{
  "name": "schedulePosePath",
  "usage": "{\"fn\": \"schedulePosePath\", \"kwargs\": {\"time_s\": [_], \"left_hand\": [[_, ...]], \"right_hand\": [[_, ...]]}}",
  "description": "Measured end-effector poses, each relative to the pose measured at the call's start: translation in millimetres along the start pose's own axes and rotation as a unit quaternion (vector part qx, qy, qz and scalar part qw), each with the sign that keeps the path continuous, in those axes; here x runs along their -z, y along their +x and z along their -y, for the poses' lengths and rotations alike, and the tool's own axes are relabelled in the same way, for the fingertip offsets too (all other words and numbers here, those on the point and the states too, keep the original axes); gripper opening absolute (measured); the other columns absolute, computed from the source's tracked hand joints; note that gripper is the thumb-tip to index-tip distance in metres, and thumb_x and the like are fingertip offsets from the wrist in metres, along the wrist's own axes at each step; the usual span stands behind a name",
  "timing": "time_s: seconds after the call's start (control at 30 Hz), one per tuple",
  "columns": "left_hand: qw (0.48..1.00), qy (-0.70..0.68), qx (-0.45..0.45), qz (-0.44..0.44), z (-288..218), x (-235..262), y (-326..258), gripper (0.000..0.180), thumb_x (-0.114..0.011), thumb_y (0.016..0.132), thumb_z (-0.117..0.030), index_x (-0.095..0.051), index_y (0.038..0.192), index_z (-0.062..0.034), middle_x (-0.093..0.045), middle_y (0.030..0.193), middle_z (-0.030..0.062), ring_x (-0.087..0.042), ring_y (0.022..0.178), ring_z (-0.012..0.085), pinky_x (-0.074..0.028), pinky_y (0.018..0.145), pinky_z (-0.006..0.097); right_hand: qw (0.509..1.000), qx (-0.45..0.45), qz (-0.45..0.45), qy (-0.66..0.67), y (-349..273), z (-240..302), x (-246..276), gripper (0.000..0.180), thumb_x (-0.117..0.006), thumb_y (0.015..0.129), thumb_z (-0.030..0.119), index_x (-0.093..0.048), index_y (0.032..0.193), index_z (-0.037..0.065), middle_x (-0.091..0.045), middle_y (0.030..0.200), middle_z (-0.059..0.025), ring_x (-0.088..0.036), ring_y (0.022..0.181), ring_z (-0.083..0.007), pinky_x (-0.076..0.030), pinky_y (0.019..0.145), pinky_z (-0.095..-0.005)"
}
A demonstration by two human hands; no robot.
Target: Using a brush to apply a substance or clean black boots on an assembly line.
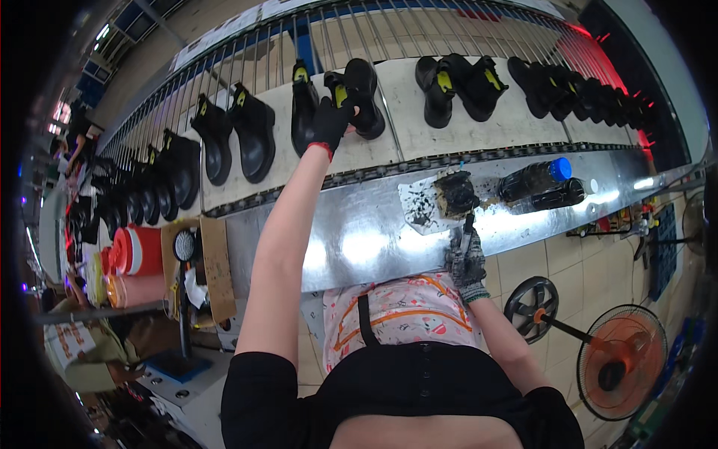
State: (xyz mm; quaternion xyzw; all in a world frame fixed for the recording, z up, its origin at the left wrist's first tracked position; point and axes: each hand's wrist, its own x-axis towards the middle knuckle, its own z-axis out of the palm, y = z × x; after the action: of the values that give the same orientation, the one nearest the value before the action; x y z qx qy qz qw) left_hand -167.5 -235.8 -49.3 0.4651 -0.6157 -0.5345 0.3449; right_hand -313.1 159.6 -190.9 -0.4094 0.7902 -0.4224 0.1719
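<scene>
My left hand (333, 123), in a black glove with a red cuff, reaches forward over the conveyor. Its fingers close on a black ankle boot (338, 90) with a yellow-green lining, mostly hidden behind the glove. Black boots stand on both sides of it, one at the left (302, 112) and one at the right (363, 97). Near the metal ledge's front edge, my right hand (467, 262), in a stained grey glove, grips a slim dark tool (468, 224) whose tip is hard to make out. Just beyond it, a black-smeared pad (456, 193) rests on a stained white sheet (419, 207).
More boots line the pale conveyor (404, 97) left and right. Bottles of dark liquid, one blue-capped (527, 182), lie on the metal ledge (344, 232). A cardboard box (217, 262) and red jug (138, 251) are at left, a standing fan (621, 363) at right.
</scene>
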Motion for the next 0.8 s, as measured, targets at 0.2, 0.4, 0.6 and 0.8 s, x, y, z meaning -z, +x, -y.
{"fn": "schedulePosePath", "kwargs": {"time_s": [0.2,0.4,0.6,0.8], "left_hand": [[0.913,0.403,-0.051,0.030,-13,-32,3,0.056,-0.068,0.075,-0.040,-0.050,0.110,-0.0002,-0.064,0.100,0.0173,-0.062,0.097,0.0352,-0.049,0.081,0.042],[0.834,0.323,-0.161,-0.418,54,2,19,0.082,-0.069,0.073,-0.030,-0.027,0.138,0.0007,-0.040,0.132,0.0250,-0.037,0.125,0.0379,-0.029,0.105,0.042],[0.866,0.457,0.051,-0.194,56,30,16,0.085,-0.074,0.060,-0.034,-0.037,0.128,0.0008,-0.050,0.120,0.0242,-0.052,0.109,0.0395,-0.043,0.091,0.047],[0.863,0.499,0.041,-0.075,70,83,-15,0.090,-0.078,0.055,-0.037,-0.038,0.128,-0.0004,-0.053,0.116,0.0234,-0.054,0.108,0.0347,-0.044,0.091,0.044]], "right_hand": [[0.987,-0.105,0.024,0.120,-8,5,5,0.046,-0.047,0.090,0.005,-0.036,0.132,0.017,-0.053,0.086,-0.0001,-0.050,0.057,-0.0083,-0.043,0.046,-0.0224],[0.998,0.026,0.034,-0.052,-6,23,15,0.048,-0.045,0.092,0.011,-0.031,0.139,0.011,-0.056,0.096,-0.0017,-0.050,0.060,-0.0073,-0.044,0.050,-0.0224],[0.997,-0.010,0.050,-0.053,-9,21,13,0.045,-0.044,0.094,0.012,-0.033,0.138,0.012,-0.056,0.094,-0.0005,-0.051,0.063,-0.0077,-0.045,0.054,-0.0221],[0.997,-0.010,0.029,-0.066,-3,24,10,0.044,-0.045,0.093,0.011,-0.034,0.136,0.013,-0.054,0.087,-0.0007,-0.051,0.058,-0.0081,-0.045,0.049,-0.0241]]}}
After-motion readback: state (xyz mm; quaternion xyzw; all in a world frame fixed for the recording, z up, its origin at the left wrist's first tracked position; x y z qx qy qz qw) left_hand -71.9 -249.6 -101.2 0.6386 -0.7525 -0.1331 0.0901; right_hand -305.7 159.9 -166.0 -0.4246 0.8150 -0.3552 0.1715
